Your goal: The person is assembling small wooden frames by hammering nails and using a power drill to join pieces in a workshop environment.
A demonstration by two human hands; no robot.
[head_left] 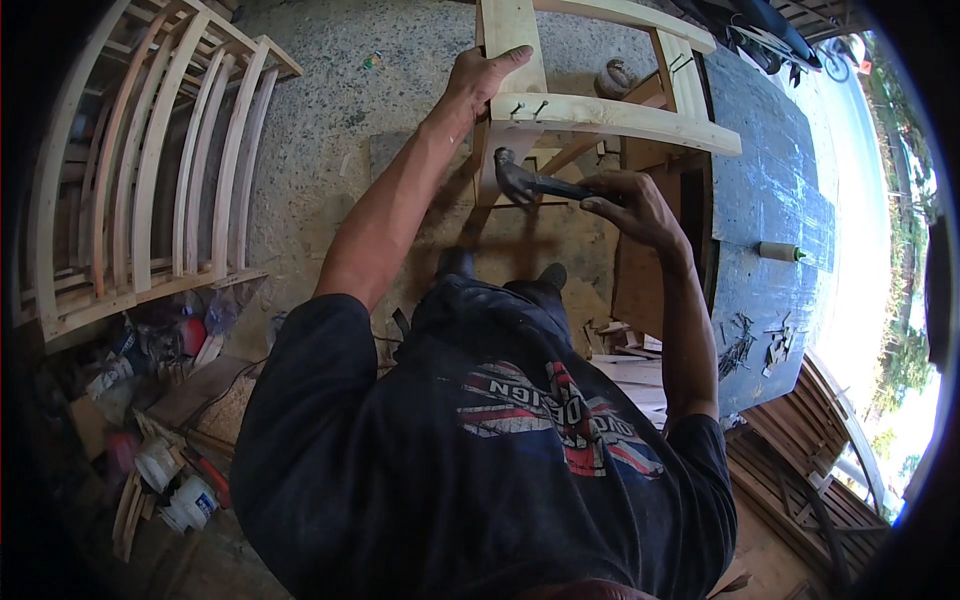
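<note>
A pale wooden frame (610, 117) stands in front of me, partly resting on the blue-grey workbench. My left hand (490, 78) is closed on the frame's upright board (514, 40), thumb across its face and fingers partly hidden behind it. Two nails (530, 108) stick up from the near rail, close to that hand. More nails (682, 62) protrude from the frame's far right end. My right hand (635, 208) is wrapped round the dark handle of a claw hammer (550, 186). The hammer's head hangs just below the nailed end of the rail, apart from the nails.
On the workbench (770, 200) to the right lie a pale bottle (780, 251) with a green tip and a pile of loose nails (738, 343). Slatted wooden frames (150, 150) are stacked at the left. Tubs and clutter (190, 500) fill the lower left. Wood offcuts (632, 370) lie beside the bench.
</note>
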